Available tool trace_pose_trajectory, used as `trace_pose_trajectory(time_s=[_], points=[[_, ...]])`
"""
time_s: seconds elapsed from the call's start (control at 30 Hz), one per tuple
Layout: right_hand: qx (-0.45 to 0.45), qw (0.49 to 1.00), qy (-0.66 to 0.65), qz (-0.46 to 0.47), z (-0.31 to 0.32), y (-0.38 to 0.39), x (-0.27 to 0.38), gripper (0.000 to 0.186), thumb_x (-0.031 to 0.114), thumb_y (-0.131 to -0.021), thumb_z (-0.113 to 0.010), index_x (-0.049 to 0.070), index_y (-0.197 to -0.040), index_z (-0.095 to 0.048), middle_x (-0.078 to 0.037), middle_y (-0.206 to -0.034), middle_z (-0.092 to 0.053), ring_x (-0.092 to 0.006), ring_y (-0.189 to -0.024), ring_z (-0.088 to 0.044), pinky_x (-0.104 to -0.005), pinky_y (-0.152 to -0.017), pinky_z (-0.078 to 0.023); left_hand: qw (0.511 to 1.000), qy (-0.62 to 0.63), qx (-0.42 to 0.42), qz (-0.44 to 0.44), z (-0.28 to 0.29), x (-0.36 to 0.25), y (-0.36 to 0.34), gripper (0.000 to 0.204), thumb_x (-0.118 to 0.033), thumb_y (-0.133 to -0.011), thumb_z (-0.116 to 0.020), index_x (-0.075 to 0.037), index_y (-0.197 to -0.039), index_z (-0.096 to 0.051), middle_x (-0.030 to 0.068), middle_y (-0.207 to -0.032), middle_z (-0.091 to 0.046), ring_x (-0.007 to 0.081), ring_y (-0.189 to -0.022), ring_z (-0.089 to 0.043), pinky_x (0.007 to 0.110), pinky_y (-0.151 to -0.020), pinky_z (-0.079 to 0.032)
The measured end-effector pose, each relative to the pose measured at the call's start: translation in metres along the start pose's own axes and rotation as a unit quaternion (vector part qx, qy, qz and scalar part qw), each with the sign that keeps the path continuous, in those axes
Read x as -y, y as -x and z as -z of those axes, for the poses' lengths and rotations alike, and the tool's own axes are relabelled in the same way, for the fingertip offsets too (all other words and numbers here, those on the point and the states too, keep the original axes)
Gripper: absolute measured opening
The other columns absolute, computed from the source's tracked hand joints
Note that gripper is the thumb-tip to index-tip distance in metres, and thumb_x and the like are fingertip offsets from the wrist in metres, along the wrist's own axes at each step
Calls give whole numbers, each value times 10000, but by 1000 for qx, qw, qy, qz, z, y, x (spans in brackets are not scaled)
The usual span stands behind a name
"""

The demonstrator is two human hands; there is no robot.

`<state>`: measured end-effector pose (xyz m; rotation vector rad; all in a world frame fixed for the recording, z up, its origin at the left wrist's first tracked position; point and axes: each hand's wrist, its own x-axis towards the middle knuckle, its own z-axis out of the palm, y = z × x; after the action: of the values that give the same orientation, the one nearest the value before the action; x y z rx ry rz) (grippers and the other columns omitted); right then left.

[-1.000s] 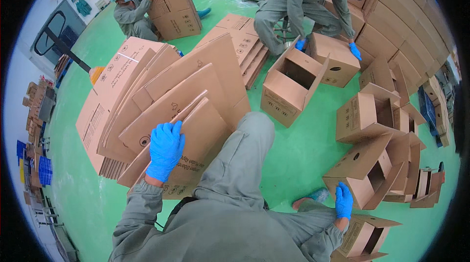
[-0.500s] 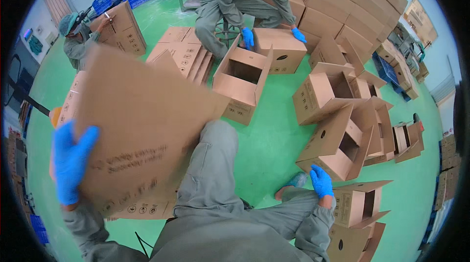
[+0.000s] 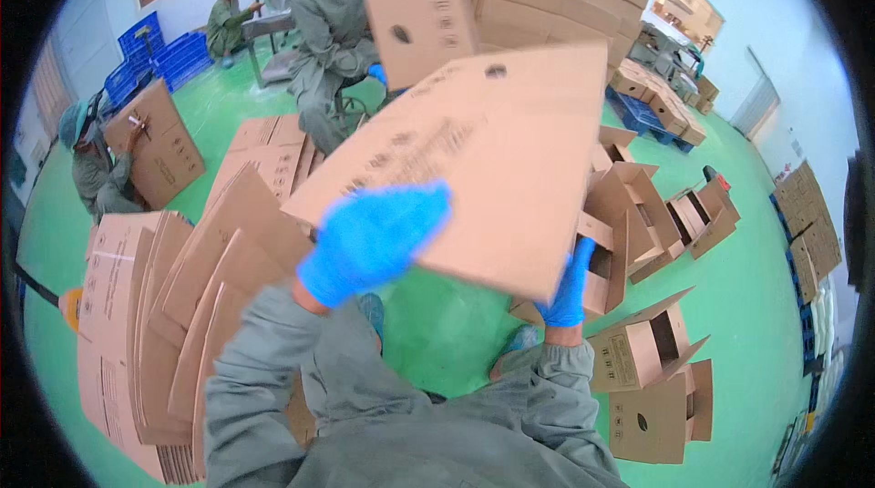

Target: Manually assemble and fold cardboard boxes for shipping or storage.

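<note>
At my far left a seated person (image 3: 91, 164) holds a flat carton, and near them the stack of flattened cartons (image 3: 173, 297) leans in a fan on the green floor (image 3: 775, 306), just beside my left knee. My left hand (image 3: 369, 242), in a blue glove, is closed on the lower left edge of the flattened cardboard box (image 3: 483, 155); the fingers lie over its top face. I hold this box up in front of me, tilted, and it hides much of the floor behind it. Beyond its upper edge another person (image 3: 333, 32) sits and holds a carton (image 3: 421, 25). My right hand (image 3: 570, 287), also gloved blue, grips the lower right corner of the same box, fingers pressed on the edge. Just behind this corner stand the open assembled boxes (image 3: 638, 215), very near the board. More of them stand at my right (image 3: 652, 379). Free green floor is between my knees and farther right, toward the wall.
</note>
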<state>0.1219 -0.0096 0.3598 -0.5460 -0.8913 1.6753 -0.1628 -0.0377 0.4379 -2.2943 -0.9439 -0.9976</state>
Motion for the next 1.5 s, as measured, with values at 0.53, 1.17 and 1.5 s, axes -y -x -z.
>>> trace_pose_trajectory(time_s=[0.53,1.17,1.5], points=[[-86,859,501,-52,98,48,-180,546,154,-801,-518,9,-1309,-380,-194,-1156,-563,-323,-1057,-557,-373,-872,-450,535,675,301,410,-244,-99,149,731,-452,-874,-507,-21,-1399,-239,214,-1379,-337,293,-1277,-352,397,-1048,-289],[-164,875,443,-108,153,32,-197,593,239,-798,-630,2,-1302,-428,-206,-1190,-552,-237,-1032,-566,-330,-876,-448,750,295,311,503,-285,-14,150,813,-229,-708,-572,-76,-1407,-187,290,-937,-599,413,-858,-598,464,-761,-474],[-308,765,565,36,208,-46,-137,449,67,-796,-502,81,-1245,-506,-186,-1078,-616,-312,-954,-610,-388,-826,-472,922,56,367,111,-135,-88,183,581,-102,-737,-529,-119,-1304,-404,176,-1257,-453,350,-1151,-441,442,-844,-414]])
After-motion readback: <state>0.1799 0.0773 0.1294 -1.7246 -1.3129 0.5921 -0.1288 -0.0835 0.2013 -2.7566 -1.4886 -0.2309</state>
